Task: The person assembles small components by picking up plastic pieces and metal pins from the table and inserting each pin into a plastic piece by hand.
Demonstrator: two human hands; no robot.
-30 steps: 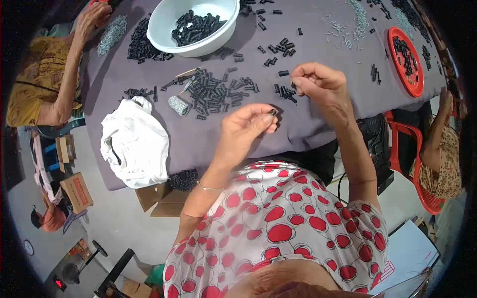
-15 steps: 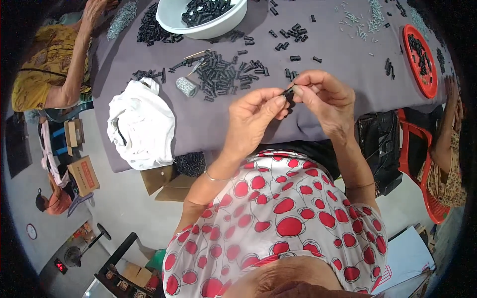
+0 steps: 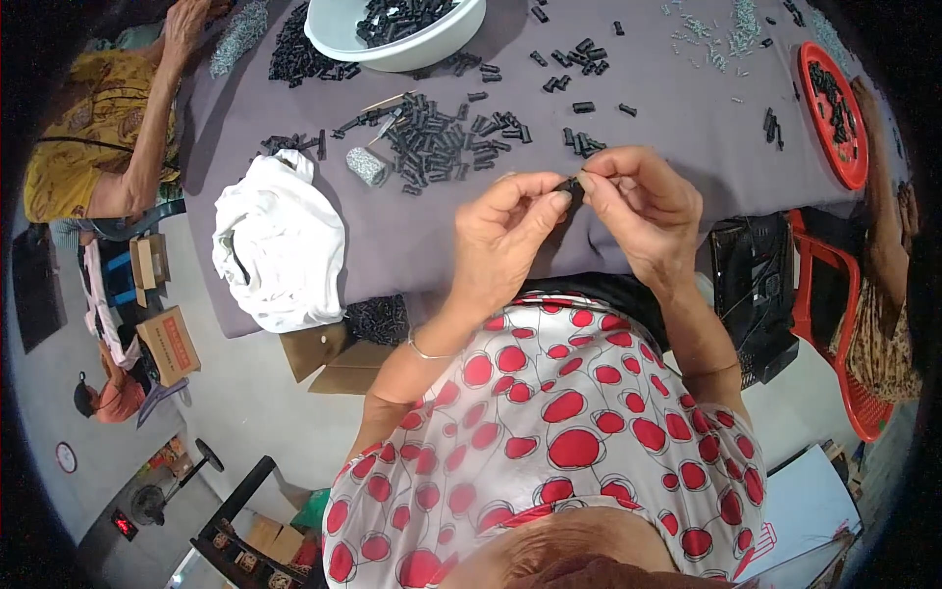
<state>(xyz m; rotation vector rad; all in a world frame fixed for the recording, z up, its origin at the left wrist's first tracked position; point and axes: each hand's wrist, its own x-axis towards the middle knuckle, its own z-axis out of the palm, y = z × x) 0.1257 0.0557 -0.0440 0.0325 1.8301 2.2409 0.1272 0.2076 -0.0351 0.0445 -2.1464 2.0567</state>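
Note:
Above the table's near edge, my left hand [image 3: 502, 236] pinches a small black tube-shaped plastic part [image 3: 570, 185] between thumb and forefinger. My right hand [image 3: 643, 216] meets it from the other side, thumb and forefinger pressed together at the part's end. Whatever else those right fingertips hold is too small or covered to make out. Beyond my hands lies a loose pile of similar black parts [image 3: 432, 142]. A few more parts [image 3: 583, 143] rest just past my right fingertips. Small metal springs [image 3: 743, 39] are scattered at the far right.
A white basin [image 3: 412, 51] of black parts stands at the back. White cloth [image 3: 280, 245] drapes over the near left edge, near a speckled grey lump [image 3: 367, 167]. To the right is a red tray [image 3: 858, 169]. Other people sit left and right; an open carton [image 3: 343, 365] sits below the table.
My hands stay together at the black part, with only slight finger movement. The person on the right has moved a hand up beside the red tray.

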